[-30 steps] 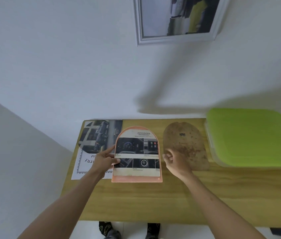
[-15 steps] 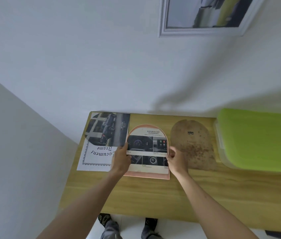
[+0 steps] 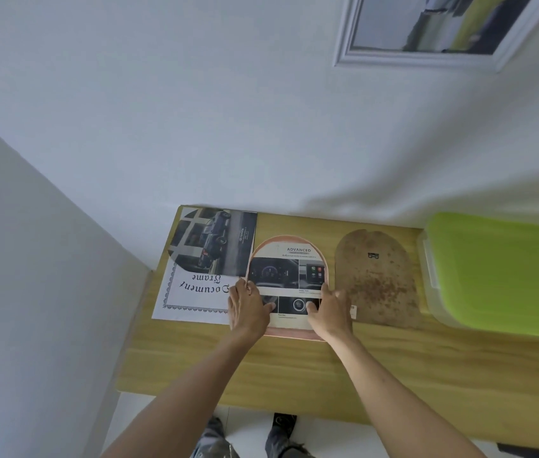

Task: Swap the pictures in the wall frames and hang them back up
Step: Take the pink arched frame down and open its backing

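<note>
An arch-shaped pink frame [image 3: 286, 241] lies flat on the wooden table [image 3: 294, 368] with an "ADVANCED" car-dashboard picture [image 3: 286, 269] on it. My left hand [image 3: 248, 307] presses on the picture's lower left side, fingers spread. On its lower right side my right hand [image 3: 329, 309] presses flat. To the left lie a dark car picture [image 3: 215, 241] and a white "Document Frame" sheet [image 3: 192, 299]. The brown arch-shaped backing board [image 3: 375, 276] lies to the right. A white rectangular frame [image 3: 427, 31] hangs on the wall above.
A plastic box with a green lid [image 3: 506, 272] stands at the table's right end, close to the backing board. The table butts against the wall behind and a wall corner on the left. My feet [image 3: 281, 424] show below the front edge.
Both hands moved from the frame's side edges onto the picture's lower part and now press it flat. The view shifted left and down, so the wall frame sits further right.
</note>
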